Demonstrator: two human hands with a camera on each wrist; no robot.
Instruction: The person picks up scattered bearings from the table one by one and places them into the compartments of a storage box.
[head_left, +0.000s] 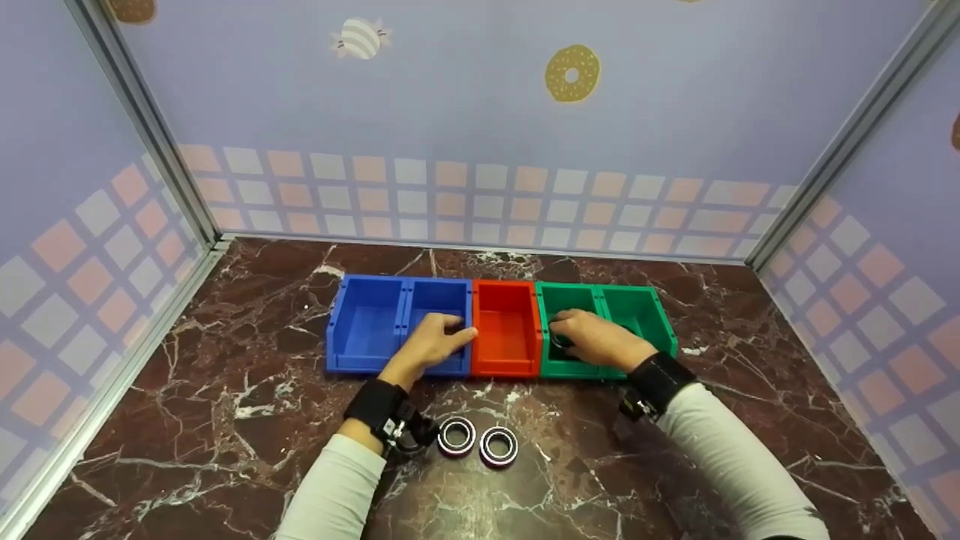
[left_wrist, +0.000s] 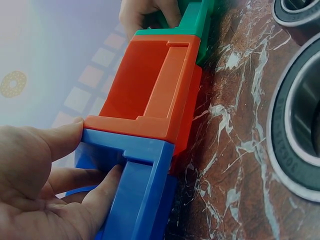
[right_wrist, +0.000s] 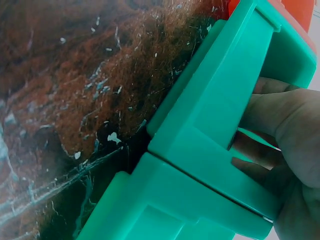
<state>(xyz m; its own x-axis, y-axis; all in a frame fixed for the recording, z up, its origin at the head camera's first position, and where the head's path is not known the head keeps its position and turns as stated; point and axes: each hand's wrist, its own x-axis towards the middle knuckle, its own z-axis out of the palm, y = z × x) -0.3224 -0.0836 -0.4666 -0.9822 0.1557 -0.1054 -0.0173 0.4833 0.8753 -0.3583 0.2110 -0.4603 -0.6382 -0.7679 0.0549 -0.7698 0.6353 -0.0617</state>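
My left hand [head_left: 435,341] reaches into the right-hand blue bin [left_wrist: 137,192]. Its thumb lies on the top edge where blue meets the red bin [head_left: 504,330], and its other fingers extend down inside, spread apart from the thumb. The bottom of that bin is hidden by the hand. Over in the left green bin [right_wrist: 210,110], my right hand [head_left: 600,339] has its fingers curled down around a dark bearing [head_left: 559,341], mostly covered by the hand. Two ball bearings with dark seals, a left one [head_left: 456,436] and a right one [head_left: 499,447], lie before the bins.
An outer blue bin [head_left: 367,322] and an outer green bin [head_left: 637,315] end the joined row. Another ring [head_left: 409,442] shows partly behind the left wrist camera. The bins stand on a dark marbled tabletop [head_left: 247,442], with patterned panels [head_left: 480,97] at the back and sides.
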